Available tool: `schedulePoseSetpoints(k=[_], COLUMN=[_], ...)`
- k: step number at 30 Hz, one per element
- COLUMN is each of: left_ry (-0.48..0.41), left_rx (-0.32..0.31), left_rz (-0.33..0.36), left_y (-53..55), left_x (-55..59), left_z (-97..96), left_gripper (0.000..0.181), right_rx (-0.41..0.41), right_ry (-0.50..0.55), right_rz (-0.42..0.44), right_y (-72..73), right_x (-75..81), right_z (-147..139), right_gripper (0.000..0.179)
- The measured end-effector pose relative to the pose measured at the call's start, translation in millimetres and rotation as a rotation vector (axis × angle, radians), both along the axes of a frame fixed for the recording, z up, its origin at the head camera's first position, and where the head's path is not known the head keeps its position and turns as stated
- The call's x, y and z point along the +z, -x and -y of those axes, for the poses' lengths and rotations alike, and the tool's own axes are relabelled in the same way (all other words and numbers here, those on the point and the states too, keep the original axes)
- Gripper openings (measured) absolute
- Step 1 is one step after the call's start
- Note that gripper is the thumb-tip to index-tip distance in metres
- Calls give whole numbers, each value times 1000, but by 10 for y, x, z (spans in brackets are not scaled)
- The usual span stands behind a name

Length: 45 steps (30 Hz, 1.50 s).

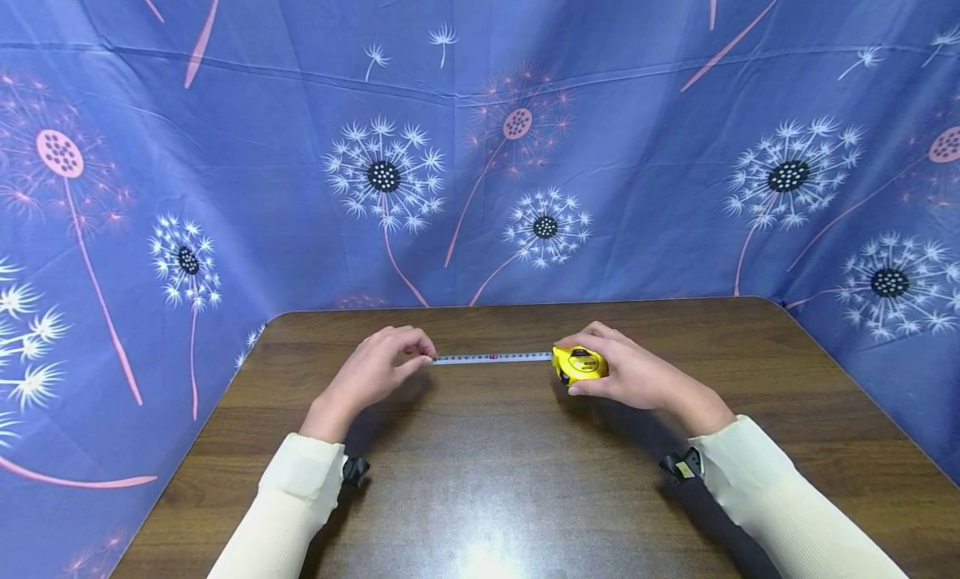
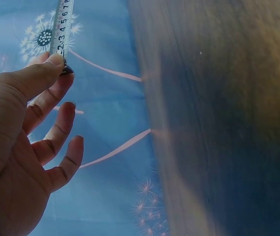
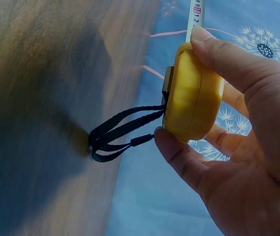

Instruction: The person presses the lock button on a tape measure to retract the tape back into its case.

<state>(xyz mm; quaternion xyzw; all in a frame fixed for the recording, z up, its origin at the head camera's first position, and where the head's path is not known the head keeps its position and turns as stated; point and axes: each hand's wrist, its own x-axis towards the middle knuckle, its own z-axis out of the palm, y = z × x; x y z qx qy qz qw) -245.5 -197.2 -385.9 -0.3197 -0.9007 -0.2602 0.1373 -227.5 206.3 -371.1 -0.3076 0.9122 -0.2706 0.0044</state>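
Observation:
A yellow tape measure (image 1: 582,364) is held above the table by my right hand (image 1: 633,371), thumb and fingers around its case. Its white blade (image 1: 491,358) stretches level to the left, where my left hand (image 1: 378,371) pinches the end between thumb and forefinger. In the left wrist view, the low numbers of the blade (image 2: 62,29) show just past the thumb tip, and the other fingers are loosely bent. A black wrist strap (image 3: 125,130) dangles from the yellow case (image 3: 191,93) in the right wrist view.
The brown wooden table (image 1: 480,446) spreads below both hands, with a bright glare at its near edge. A blue cloth (image 1: 480,187) with dandelion prints hangs behind and beside it. Cream sleeves (image 1: 300,479) and black wrist devices are on both arms.

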Motion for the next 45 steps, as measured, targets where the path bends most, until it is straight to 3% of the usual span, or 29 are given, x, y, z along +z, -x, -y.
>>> schedulePoseSetpoints(k=[45], left_ry=[17], left_rx=[-17], left_rz=[27], left_y=[35], left_x=[13], left_z=[-165], left_gripper=[12], right_rx=[36], right_ry=[31], right_rz=[-39], right_y=[3], right_x=[-42], right_z=[132], right_gripper=[61])
